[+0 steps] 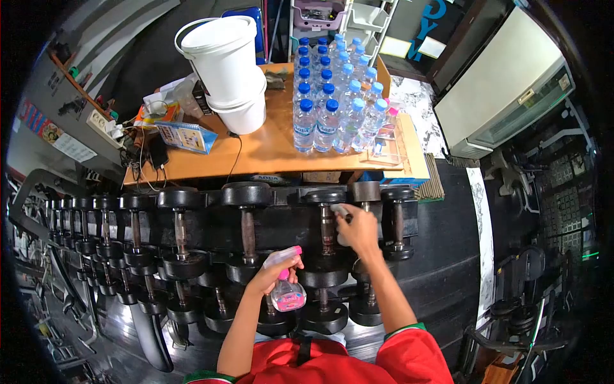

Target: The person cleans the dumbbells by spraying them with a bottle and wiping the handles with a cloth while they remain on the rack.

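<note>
My left hand (pixel 276 275) is wrapped round a clear spray bottle (pixel 289 298) with a pink nozzle and pink label, held upright over the front of the dumbbell rack. Off to its right, my right hand (pixel 358 229) is closed on a pale cloth (pixel 341 238), mostly hidden by the fingers. That cloth sits right beside the worn metal handle of a black dumbbell (pixel 327 230) on the upper row. Another dumbbell (pixel 248 232) lies to the left on the same row.
Beyond the rack stands an orange wooden table (pixel 281 153) bearing stacked white buckets (pixel 224 61), several water bottles (pixel 327 125) and a desk calendar (pixel 185 137). A white display fridge (pixel 505 77) is at the right rear. More gym equipment (pixel 521 307) stands right.
</note>
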